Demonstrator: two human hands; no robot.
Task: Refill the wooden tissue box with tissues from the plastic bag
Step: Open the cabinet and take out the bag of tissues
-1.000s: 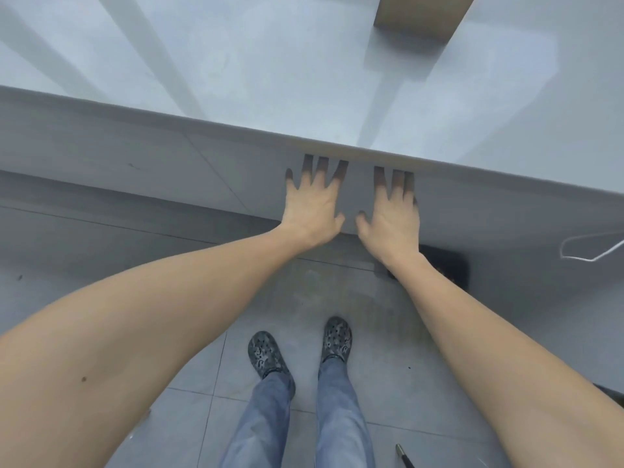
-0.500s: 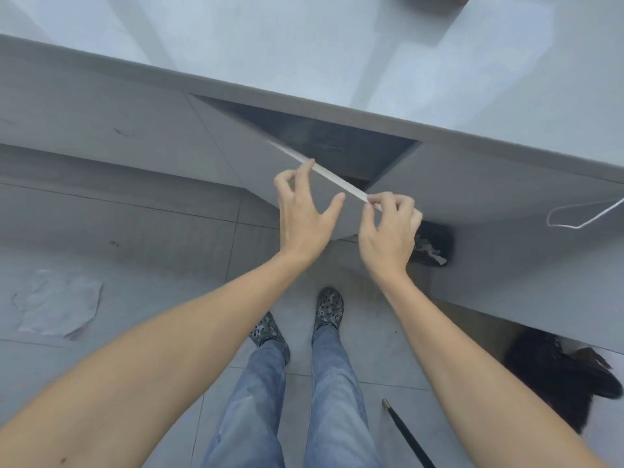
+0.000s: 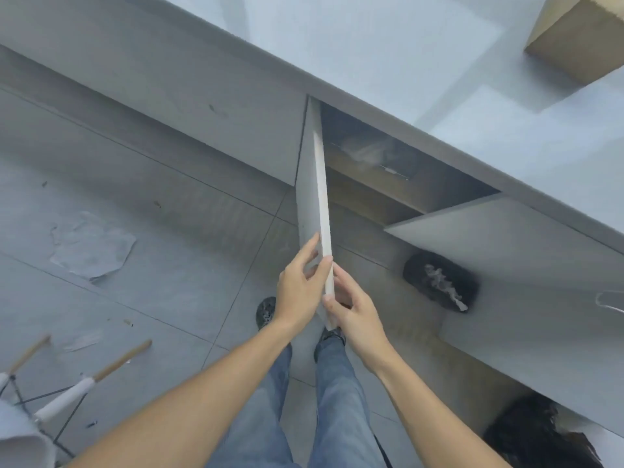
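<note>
— Well, what's biggest here?
— The glossy pale-grey worktop [image 3: 388,45], smooth and reflective. A tan wooden tissue box [image 3: 580,45], squared and matte, sits at its far right corner, well apart from both hands.
— And under it?
— Flat matte grey cabinet fronts. One thin door [image 3: 312,211] stands swung out, its pale raw edge facing up. Behind it, a dark cavity with something clear and crinkly, maybe a plastic bag [image 3: 368,153]; too blurred to be sure.
— The hands?
— The left hand [image 3: 299,292] presses on the door's outer face, fingers [image 3: 309,246] spread, thumb against the edge. The right hand [image 3: 354,315] curls round the door's lower corner from the inner side, gripping it.
</note>
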